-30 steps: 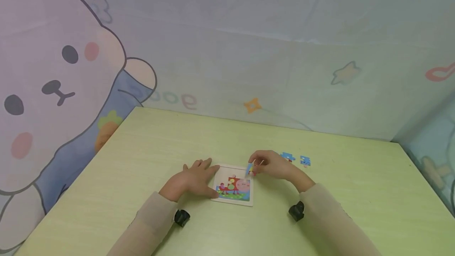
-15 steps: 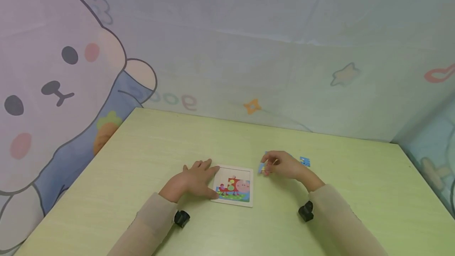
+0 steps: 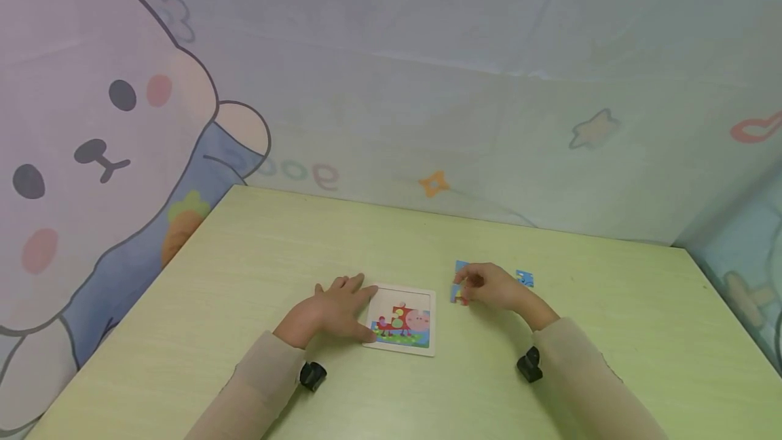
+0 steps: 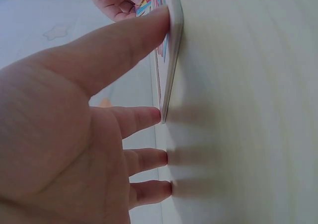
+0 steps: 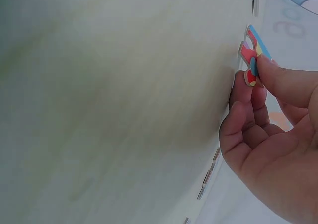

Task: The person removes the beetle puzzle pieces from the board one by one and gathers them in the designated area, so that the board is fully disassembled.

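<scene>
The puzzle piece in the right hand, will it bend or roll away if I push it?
The puzzle piece is probably stiff: it looks unbent where the right hand pinches it. It's likely light, being so thin. Being flat with a knobbly edge, it would probably slide rather than roll.

Both forearms, the left forearm (image 3: 253,382) and the right forearm (image 3: 592,382), enter from the lower edge in long, pale sleeves and angle inward. Left hand (image 3: 334,309): palm down, fingers (image 4: 139,120) straight and spread, left thumb (image 4: 121,50) extended well apart from them. Right hand (image 3: 493,286): knuckles arched, right thumb (image 5: 288,85) and forefinger closed in a pinch; other fingers bent toward the palm. Hands apart from each other.
</scene>
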Tool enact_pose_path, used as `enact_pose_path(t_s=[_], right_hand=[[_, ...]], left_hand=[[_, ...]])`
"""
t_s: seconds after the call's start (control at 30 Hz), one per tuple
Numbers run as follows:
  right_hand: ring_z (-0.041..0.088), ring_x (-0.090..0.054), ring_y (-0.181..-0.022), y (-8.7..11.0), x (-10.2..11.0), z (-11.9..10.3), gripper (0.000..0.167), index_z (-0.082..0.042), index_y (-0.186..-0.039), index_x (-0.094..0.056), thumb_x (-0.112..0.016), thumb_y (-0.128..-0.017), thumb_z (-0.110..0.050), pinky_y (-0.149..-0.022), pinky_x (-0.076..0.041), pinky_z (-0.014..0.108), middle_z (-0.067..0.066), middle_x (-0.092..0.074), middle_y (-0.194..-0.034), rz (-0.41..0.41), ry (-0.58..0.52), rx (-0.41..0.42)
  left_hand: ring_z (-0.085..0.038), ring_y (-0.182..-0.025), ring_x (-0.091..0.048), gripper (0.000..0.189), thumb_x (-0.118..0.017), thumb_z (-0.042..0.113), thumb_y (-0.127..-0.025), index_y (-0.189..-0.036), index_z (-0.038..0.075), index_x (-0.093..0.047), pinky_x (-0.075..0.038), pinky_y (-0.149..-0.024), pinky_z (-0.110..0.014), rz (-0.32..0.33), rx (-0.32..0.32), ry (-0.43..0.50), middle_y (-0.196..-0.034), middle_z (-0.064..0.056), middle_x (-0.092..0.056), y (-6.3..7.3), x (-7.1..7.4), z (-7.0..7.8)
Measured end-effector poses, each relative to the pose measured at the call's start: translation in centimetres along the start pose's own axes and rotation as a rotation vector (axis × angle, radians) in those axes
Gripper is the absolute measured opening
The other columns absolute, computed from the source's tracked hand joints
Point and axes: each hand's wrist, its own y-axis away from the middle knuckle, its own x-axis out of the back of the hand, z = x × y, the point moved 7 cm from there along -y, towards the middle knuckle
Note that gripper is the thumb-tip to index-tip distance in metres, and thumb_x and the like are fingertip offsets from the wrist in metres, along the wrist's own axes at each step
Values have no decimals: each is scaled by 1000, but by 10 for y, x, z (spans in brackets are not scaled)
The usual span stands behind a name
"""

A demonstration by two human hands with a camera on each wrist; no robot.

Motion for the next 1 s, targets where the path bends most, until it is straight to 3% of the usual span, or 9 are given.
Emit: enact_pose_path(t_s=[0.37, 0.77, 1.0], right_hand=[[15, -48, -72, 0, 0, 4, 19, 1, -110, -64, -61, -92, -3, -67, -41, 29, 4, -61, -82, 15, 76, -37], [15, -48, -74, -2, 1, 5, 19, 1, -110, -65, -61, -91, -3, -67, -42, 29, 5, -60, -84, 17, 111, -23], [18, -57, -79, -1, 4, -1, 23, 3, -114, -63, -60, -92, -3, -68, -47, 29, 8, -61, -89, 19, 84, -23]], left_hand=[[-39, -145, -17, 82, -73, 41, -82, -150, 12, -36, -13, -106, -72, -2, 7, 0, -159, -16, -20, 0, -1, 0], [-39, -145, -16, 82, -72, 41, -83, -150, 13, -35, -12, -107, -72, -5, 6, -4, -159, -15, -19, -1, -1, -1], [-39, -145, -15, 82, -73, 42, -83, -150, 13, -35, -12, -107, -72, -6, 5, 5, -159, -15, -19, 0, 0, 0]])
